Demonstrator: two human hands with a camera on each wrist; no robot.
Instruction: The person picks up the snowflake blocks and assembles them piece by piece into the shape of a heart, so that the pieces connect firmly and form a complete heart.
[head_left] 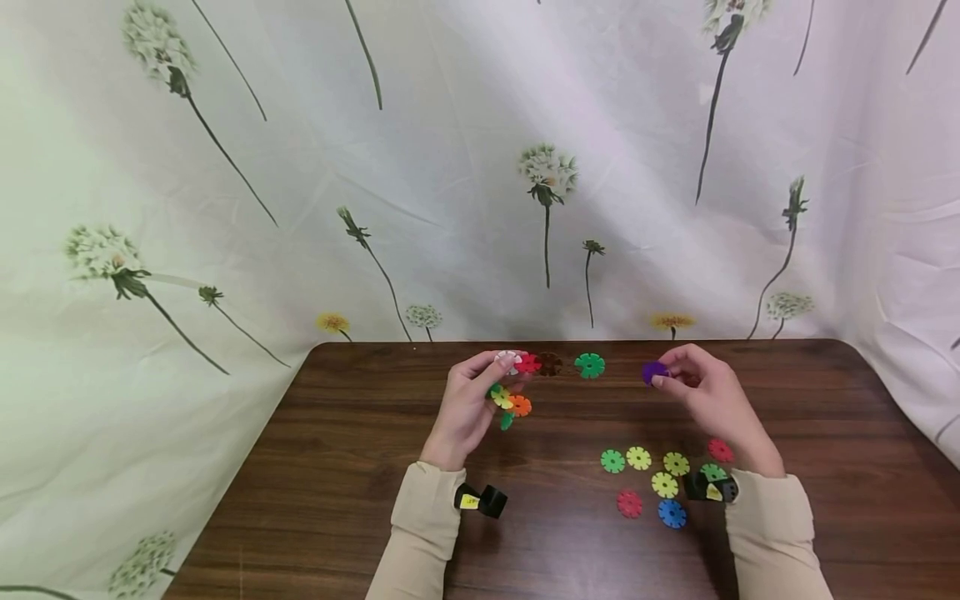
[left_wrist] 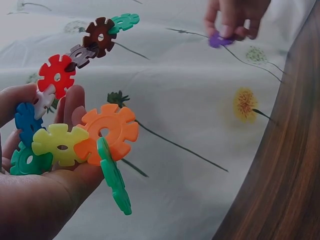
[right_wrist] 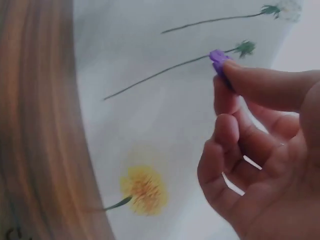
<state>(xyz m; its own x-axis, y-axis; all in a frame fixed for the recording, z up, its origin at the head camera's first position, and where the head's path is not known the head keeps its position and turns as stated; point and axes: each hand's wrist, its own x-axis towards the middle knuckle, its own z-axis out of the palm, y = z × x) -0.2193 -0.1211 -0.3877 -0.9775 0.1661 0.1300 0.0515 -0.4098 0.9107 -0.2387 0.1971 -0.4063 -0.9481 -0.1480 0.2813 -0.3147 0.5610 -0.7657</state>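
Observation:
My left hand (head_left: 462,410) grips a chain of notched plastic discs by its white disc (left_wrist: 45,100), thumb on top. From there a red disc (left_wrist: 57,76), a dark one, a brown disc (left_wrist: 100,37) and a green disc (head_left: 590,366) reach out to the right. The chain's other part bends over the palm, with blue, green, yellow and orange (left_wrist: 107,132) discs and a green disc hanging at the tip. Apart from the chain, my right hand (head_left: 708,392) pinches a purple disc (head_left: 655,372) between thumb and index finger.
Several loose discs lie on the brown wooden table (head_left: 337,467) in front of the right forearm, among them a blue disc (head_left: 672,513), a red disc (head_left: 629,503) and a yellow disc (head_left: 638,457). A cloth with dandelion prints (head_left: 450,167) hangs behind the table's far edge.

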